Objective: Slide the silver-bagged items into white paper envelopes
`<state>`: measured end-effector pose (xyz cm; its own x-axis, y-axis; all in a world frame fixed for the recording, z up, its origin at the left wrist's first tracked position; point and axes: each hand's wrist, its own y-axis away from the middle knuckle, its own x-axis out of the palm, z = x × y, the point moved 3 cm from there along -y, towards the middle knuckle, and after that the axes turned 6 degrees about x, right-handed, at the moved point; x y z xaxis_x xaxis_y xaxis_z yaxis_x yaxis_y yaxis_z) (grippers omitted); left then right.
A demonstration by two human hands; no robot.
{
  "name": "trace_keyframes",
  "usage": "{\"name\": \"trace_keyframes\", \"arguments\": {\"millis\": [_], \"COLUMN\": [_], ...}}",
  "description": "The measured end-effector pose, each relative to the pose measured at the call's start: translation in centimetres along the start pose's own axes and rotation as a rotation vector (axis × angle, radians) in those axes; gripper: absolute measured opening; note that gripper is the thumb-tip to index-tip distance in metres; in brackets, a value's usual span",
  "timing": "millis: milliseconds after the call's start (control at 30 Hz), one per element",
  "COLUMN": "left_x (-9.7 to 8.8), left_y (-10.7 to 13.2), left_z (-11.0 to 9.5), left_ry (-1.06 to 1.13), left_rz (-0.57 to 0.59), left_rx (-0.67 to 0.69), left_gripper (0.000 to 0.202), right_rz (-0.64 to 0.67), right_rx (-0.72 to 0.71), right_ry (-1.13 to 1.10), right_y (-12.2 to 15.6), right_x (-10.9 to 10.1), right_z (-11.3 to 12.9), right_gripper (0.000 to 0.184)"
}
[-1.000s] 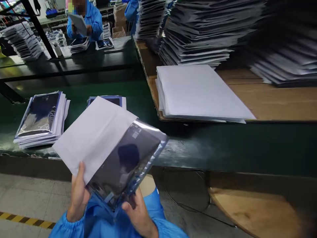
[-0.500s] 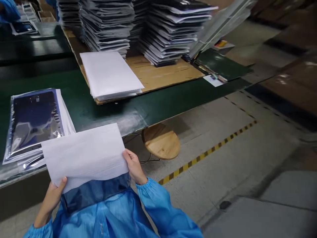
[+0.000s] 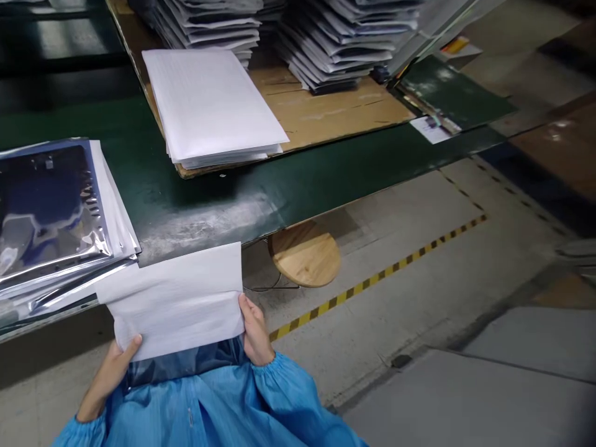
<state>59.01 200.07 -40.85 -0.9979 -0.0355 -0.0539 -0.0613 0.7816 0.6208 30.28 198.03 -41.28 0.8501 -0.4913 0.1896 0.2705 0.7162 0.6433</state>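
Observation:
I hold a white sheet-like pouch (image 3: 181,292) in front of my body, over the near edge of the table. My left hand (image 3: 112,369) grips its lower left corner, thumb on top and fingers hidden beneath. On the right edge my right hand (image 3: 256,329) pinches it, thumb uppermost. A crease runs across the white surface, and its left end bulges. Below its lower edge a strip of clear film (image 3: 186,362) lies against my blue clothing. Left of the pouch is a pile of clear-bagged dark blue flat items (image 3: 46,205) with white backs.
White sheets (image 3: 214,108) lie stacked on a cardboard base (image 3: 335,118) on the green table (image 3: 223,205). Behind them rise tall stacks of packed items (image 3: 344,43). A round wooden stool (image 3: 305,254) stands under the table edge, near yellow-black floor tape (image 3: 377,279).
My view has shifted, so the table pile appears farther left and larger. Both hands keep their hold, and the white pouch now shows a crease and a bulge at its left.

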Motion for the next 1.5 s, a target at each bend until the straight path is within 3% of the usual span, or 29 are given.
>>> {"name": "trace_keyframes", "arguments": {"millis": [133,267,400,500,600,700,767,967,1167,1267,1367,1500], "left_x": [0.5,0.6,0.0,-0.3,-0.3,0.3,0.7,0.9,0.7,1.2,1.9,3.5], "left_y": [0.1,1.2,3.0,3.9,4.6,5.1,5.2,4.9,5.1,5.1,5.5,6.2], "left_z": [-0.4,0.0,2.3,3.6,3.0,1.5,0.9,0.6,-0.1,0.1,-0.1,-1.7], "left_ry": [-0.019,-0.012,-0.017,0.011,0.050,0.078,0.095,-0.210,-0.071,-0.051,-0.099,-0.078], "left_rz": [0.022,0.007,0.027,0.039,-0.007,0.006,-0.016,-0.157,-0.093,-0.053,-0.008,0.282], "left_rx": [-0.050,-0.111,-0.200,-0.260,-0.304,-0.276,-0.223,-0.109,-0.151,-0.192,-0.089,-0.024], "left_gripper": [0.068,0.061,0.061,0.071,0.077,0.085,0.090,0.062,0.066,0.062,0.051,0.045], "right_rz": [-0.099,-0.008,-0.013,-0.003,0.043,0.235,0.289,0.115,0.415,0.404,0.358,0.446], "right_rx": [-0.013,0.059,0.071,0.137,0.185,0.231,0.269,0.141,0.282,0.330,0.370,0.382], "right_ry": [0.028,0.106,0.305,0.302,0.235,0.197,0.216,0.332,0.198,0.112,0.187,0.319], "right_y": [0.4,1.4,3.1,4.3,5.0,5.2,5.0,4.2,2.6,0.1,-1.0,1.9], "right_x": [-0.9,-2.5,-4.4,-5.2,-5.5,-4.8,-4.3,-3.8,-4.7,-4.2,-4.5,-7.8], "right_z": [-1.0,-2.2,-3.2,-3.8,-3.0,-1.3,-0.5,-0.2,0.5,0.6,0.4,1.9], "right_gripper": [0.043,0.043,0.043,0.044,0.046,0.064,0.070,0.039,0.053,0.050,0.048,0.057]}}
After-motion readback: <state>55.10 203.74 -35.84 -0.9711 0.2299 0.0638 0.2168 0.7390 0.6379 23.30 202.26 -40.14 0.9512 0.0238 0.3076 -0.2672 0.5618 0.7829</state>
